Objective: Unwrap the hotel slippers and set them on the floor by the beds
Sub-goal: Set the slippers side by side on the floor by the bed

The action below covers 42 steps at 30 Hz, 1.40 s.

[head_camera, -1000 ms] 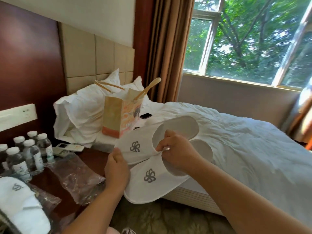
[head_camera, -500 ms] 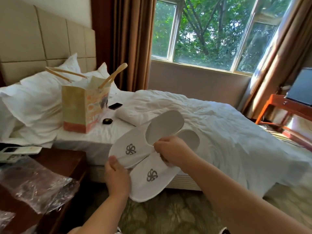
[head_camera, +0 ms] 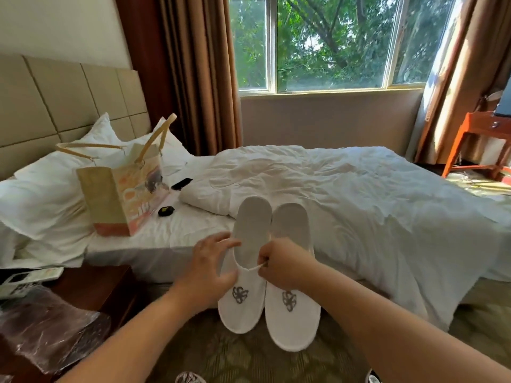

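Nearest to us, on the left, a crumpled plastic wrapper (head_camera: 47,327) lies on the near part of the dark wooden counter (head_camera: 110,288), beside the bed. Patterned carpet (head_camera: 249,360) covers the floor below our arms.

We hold the white slippers (head_camera: 243,313) up in the air above that carpet, in front of the near edge of the bed (head_camera: 387,230). They are side by side and touching, toes pointing down, and the grey emblems on their uppers face us. Our right hand (head_camera: 284,266) has a narrow grip: it pinches the rim of the left slipper's upper where the two meet. Our left hand (head_camera: 210,266) has a wide grip, with the fingers spread and lying against the outer edge of the left slipper.

On the bed, a paper bag (head_camera: 124,197) with long handles stands near the front edge. A small dark thing (head_camera: 166,211) and a black phone (head_camera: 182,183) lie just beside it. White pillows (head_camera: 41,194) are heaped at the head end against a padded headboard (head_camera: 69,100).

Farther off hang brown curtains (head_camera: 199,78) beside a window (head_camera: 326,42) full of green trees. An orange-red table (head_camera: 475,139) stands in the far right corner.
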Each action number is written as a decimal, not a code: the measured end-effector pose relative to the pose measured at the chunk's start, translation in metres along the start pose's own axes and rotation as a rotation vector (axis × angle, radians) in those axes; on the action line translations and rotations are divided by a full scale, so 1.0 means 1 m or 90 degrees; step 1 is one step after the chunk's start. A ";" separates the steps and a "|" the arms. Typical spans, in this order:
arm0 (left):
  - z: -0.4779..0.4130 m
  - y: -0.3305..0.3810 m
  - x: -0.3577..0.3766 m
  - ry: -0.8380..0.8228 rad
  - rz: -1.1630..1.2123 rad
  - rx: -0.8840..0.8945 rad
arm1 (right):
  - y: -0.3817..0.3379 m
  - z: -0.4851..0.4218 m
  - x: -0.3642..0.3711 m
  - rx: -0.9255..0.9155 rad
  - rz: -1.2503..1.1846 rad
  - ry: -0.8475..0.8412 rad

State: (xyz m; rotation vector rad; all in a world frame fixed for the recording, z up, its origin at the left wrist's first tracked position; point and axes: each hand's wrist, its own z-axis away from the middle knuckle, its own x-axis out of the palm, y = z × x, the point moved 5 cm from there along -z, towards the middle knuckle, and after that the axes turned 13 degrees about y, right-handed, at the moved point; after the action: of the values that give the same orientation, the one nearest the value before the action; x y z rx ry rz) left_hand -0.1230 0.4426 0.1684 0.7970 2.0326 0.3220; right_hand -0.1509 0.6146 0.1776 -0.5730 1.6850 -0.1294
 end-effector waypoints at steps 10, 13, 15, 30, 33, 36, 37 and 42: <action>-0.023 0.076 0.063 -0.334 -0.312 0.239 | 0.057 0.029 -0.017 -0.066 -0.043 -0.002; -0.017 0.082 0.088 -0.382 -0.309 0.238 | 0.075 0.036 -0.010 -0.068 -0.030 -0.029; -0.014 0.080 0.105 -0.414 -0.281 0.196 | 0.090 0.038 -0.001 -0.064 -0.027 -0.050; 0.016 -0.050 0.265 -0.642 -0.297 0.168 | 0.176 -0.016 0.185 0.048 -0.025 -0.324; 0.025 -0.088 0.298 -0.682 -0.278 0.128 | 0.190 -0.030 0.232 0.052 -0.017 -0.365; 0.039 -0.126 0.330 -0.716 -0.263 0.104 | 0.204 -0.039 0.280 0.068 -0.027 -0.397; 0.044 -0.138 0.340 -0.722 -0.259 0.097 | 0.209 -0.041 0.296 0.068 -0.029 -0.404; 0.071 -0.193 0.391 -0.761 -0.215 0.043 | 0.236 -0.050 0.365 0.049 -0.029 -0.426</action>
State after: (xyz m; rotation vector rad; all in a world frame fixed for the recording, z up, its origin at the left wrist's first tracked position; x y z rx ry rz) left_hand -0.2948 0.5437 -0.2257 0.4644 0.9970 -0.3637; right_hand -0.3001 0.6476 -0.2322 -0.5213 1.0147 -0.0275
